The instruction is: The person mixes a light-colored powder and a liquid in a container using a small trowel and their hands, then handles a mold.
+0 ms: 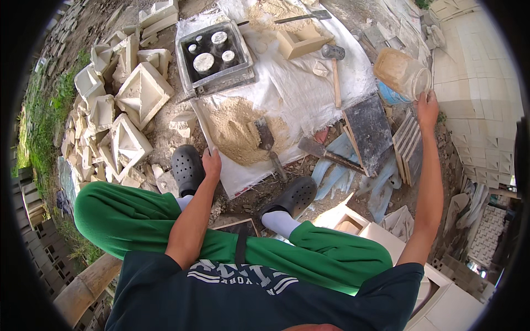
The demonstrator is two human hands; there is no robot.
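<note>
so, jar [396, 70] fwd-left of r hand [427, 108], in its grip — l hand [211, 164] w/ pale stick [202, 124] in fist

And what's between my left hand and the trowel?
The head view shows tan powder heaped on the white sheet between your left hand and the trowel.

White lettering [223, 271] crosses the dark shirt [215, 306], seemingly creased.
</note>
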